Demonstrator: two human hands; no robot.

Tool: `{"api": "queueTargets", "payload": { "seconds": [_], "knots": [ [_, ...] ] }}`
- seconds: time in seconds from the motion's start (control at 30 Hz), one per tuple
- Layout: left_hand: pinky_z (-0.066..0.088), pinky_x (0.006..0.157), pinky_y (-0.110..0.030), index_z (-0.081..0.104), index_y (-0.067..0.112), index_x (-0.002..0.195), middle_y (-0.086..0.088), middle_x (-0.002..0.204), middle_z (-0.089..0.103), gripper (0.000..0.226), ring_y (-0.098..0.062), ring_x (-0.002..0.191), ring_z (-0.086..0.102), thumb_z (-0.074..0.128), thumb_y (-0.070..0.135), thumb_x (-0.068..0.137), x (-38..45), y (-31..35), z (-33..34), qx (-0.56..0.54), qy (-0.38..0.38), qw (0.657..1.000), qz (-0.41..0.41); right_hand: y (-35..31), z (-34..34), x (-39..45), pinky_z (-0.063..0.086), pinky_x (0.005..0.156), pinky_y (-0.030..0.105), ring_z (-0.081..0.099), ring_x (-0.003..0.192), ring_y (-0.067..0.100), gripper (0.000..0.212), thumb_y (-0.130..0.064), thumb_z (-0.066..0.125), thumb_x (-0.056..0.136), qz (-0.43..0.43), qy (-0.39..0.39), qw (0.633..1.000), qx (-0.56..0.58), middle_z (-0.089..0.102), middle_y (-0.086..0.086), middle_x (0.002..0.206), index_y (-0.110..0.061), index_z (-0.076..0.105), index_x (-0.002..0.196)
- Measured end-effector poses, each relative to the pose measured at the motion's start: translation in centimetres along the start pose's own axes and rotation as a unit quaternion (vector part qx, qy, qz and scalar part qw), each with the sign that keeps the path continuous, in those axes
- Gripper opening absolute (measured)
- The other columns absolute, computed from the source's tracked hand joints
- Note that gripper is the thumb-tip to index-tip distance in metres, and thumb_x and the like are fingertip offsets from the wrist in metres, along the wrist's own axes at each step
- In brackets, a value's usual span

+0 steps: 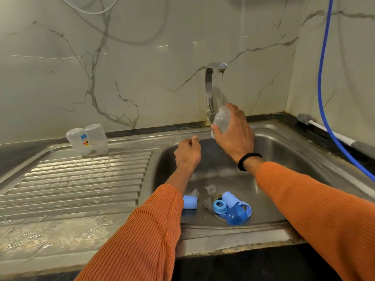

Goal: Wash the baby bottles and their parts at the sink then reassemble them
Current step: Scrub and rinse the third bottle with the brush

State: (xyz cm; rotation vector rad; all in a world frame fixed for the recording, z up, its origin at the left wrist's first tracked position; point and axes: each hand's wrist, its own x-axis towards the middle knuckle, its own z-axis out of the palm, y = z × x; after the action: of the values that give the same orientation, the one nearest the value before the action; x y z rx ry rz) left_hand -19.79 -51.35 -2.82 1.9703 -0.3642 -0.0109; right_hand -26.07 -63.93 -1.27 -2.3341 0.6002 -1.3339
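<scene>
My right hand grips a clear baby bottle under a thin stream of water from the steel tap. My left hand hovers over the sink basin just left of it, fingers loosely curled and holding nothing. Two clear bottles stand upside down at the back of the draining board. On the sink floor lie several blue caps and rings, a pale blue cap and clear teats around the drain.
The steel sink has a ribbed draining board on its left. A bottle brush lies at the back right on the dark counter. A blue hose runs down the right wall.
</scene>
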Motion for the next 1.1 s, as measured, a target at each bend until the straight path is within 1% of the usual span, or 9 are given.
{"api": "queueTargets", "payload": {
  "seconds": [0.13,0.23,0.43,0.53,0.7,0.83,0.93,1.0,1.1],
  "knots": [
    [0.042,0.076,-0.023,0.061,0.015,0.132,-0.007,0.120,0.066,0.036,-0.009,0.086,0.053,0.047,0.038,0.108,-0.5,0.2,-0.2,-0.006,-0.019,1.000,0.013,0.5,0.6,0.3,0.052,0.102,0.045,0.054,0.126,0.024,0.079,-0.045,0.076,0.087,0.034,-0.033,0.993,0.104,0.051,0.005,0.144,-0.027,0.034,0.151],
    [0.048,0.078,-0.022,0.057,0.019,0.138,-0.008,0.131,0.066,0.045,-0.012,0.096,0.058,0.057,0.046,0.102,-0.6,0.3,-0.4,-0.022,-0.046,0.997,0.050,0.4,0.4,0.4,0.058,0.092,0.039,0.061,0.113,0.019,0.080,-0.045,0.080,0.085,0.143,-0.069,0.964,0.214,0.055,0.001,0.131,-0.033,0.031,0.148],
    [0.053,0.092,-0.027,0.045,0.024,0.144,-0.003,0.129,0.064,0.074,-0.015,0.108,0.064,0.081,0.047,0.083,-0.6,0.1,-0.2,0.013,-0.101,0.975,0.199,0.1,0.3,0.7,0.060,0.072,0.037,0.076,0.096,0.030,0.035,-0.035,0.061,0.103,0.408,-0.202,0.767,0.452,0.070,0.018,0.117,-0.011,0.057,0.128],
    [0.057,0.097,-0.040,0.049,0.024,0.141,-0.005,0.130,0.065,0.067,-0.018,0.108,0.065,0.082,0.037,0.084,-0.5,-0.4,0.1,0.074,-0.056,0.963,0.251,0.4,-0.1,0.3,0.059,0.069,0.033,0.075,0.086,0.026,0.035,-0.039,0.057,0.104,0.433,-0.278,0.724,0.460,0.075,0.014,0.106,-0.011,0.065,0.124],
    [0.056,0.099,-0.041,0.053,0.021,0.140,-0.006,0.132,0.064,0.065,-0.021,0.116,0.062,0.079,0.044,0.085,-0.2,-0.5,0.0,0.093,-0.045,0.966,0.236,0.4,-0.4,-0.7,0.059,0.063,0.031,0.070,0.061,0.022,0.065,-0.065,0.037,0.103,0.397,-0.365,0.806,0.243,0.077,0.018,0.082,-0.006,0.065,0.107],
    [0.054,0.103,-0.040,0.054,0.017,0.142,-0.008,0.136,0.064,0.063,-0.023,0.122,0.062,0.078,0.039,0.089,-0.1,-0.5,0.0,0.059,-0.058,0.978,0.194,0.5,0.0,-1.0,0.054,0.056,0.031,0.063,0.059,0.021,0.043,-0.041,0.040,0.107,0.341,-0.312,0.871,0.166,0.073,0.014,0.080,-0.006,0.064,0.108],
    [0.051,0.102,-0.037,0.054,0.016,0.144,-0.009,0.139,0.063,0.063,-0.024,0.124,0.061,0.077,0.038,0.089,-0.1,-0.2,-0.3,0.050,-0.063,0.984,0.158,0.5,-0.2,-0.6,0.059,0.069,0.038,0.065,0.074,0.023,0.013,-0.017,0.057,0.099,0.259,-0.286,0.908,0.162,0.070,0.011,0.086,-0.011,0.069,0.101],
    [0.052,0.098,-0.034,0.055,0.015,0.143,-0.010,0.137,0.064,0.062,-0.024,0.122,0.063,0.076,0.039,0.090,-0.3,0.2,-0.9,0.039,-0.063,0.989,0.129,-0.4,-0.7,-0.4,0.063,0.078,0.040,0.070,0.086,0.021,0.017,-0.010,0.067,0.093,0.200,-0.284,0.926,0.147,0.072,0.007,0.095,-0.016,0.071,0.108],
    [0.058,0.091,-0.037,0.060,0.016,0.138,-0.009,0.126,0.069,0.056,-0.024,0.110,0.067,0.077,0.038,0.089,-0.8,0.8,-2.2,0.005,-0.066,0.994,0.083,-2.1,-1.4,-0.3,0.053,0.068,0.025,0.068,0.085,0.014,0.032,-0.003,0.072,0.085,0.093,-0.311,0.938,0.123,0.072,0.000,0.093,-0.016,0.071,0.115]
  ]
}}
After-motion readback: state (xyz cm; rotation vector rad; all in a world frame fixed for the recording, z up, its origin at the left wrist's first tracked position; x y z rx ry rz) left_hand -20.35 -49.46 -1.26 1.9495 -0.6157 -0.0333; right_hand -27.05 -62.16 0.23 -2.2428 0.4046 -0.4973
